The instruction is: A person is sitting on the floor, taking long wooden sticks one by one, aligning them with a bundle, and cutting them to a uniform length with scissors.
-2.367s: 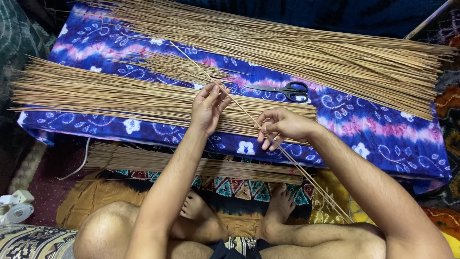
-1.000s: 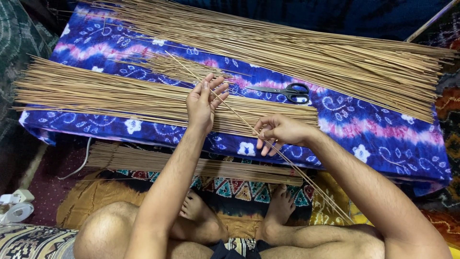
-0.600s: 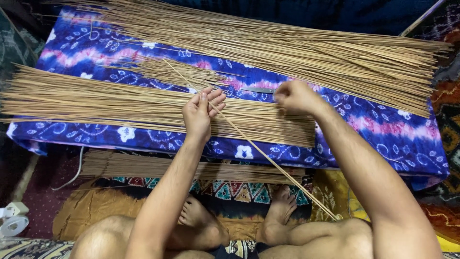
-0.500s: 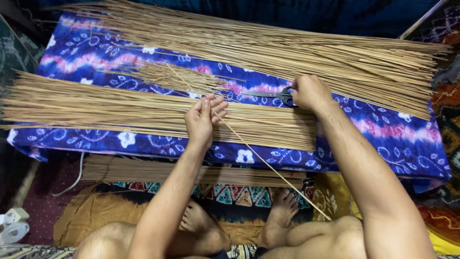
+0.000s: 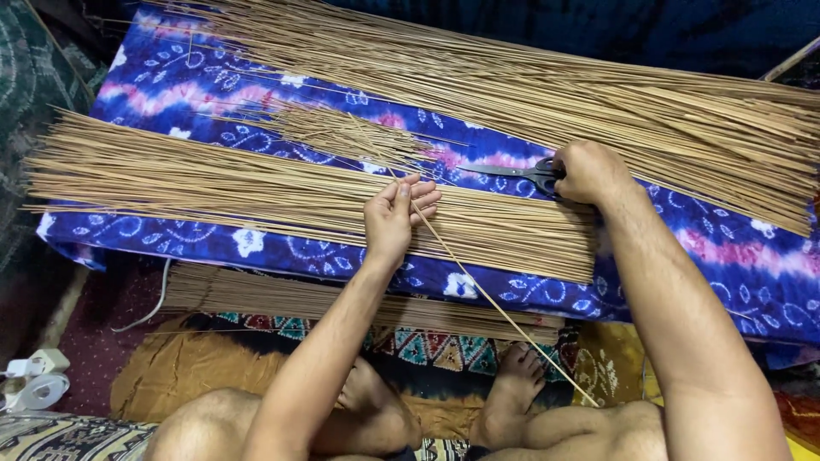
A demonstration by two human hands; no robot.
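1. The blue patterned cloth covers a raised surface and carries everything; no box, tray or bowl is in view, so the sticks lie loose on it.
2. The far pile of sticks runs along the back edge of the cloth and fans out toward the right corner.
3. The near pile of sticks lies along the front edge, its right ends cut even. A lower bundle sits below that edge, above the feet.
4. A small heap of short thin pieces lies between the two piles.
5. The right hand rests on the black scissors near the middle of the cloth, fingers curled over the handles; whether they are through the loops I cannot tell.
6. The left hand pinches a single stick between thumb and fingertips, other fingers loosely together. The stick slants down over the front edge toward the right knee.
7. The step looks like trimming one stick: the next move seems to call for lifting the scissors and bringing blades and stick together at the right length.
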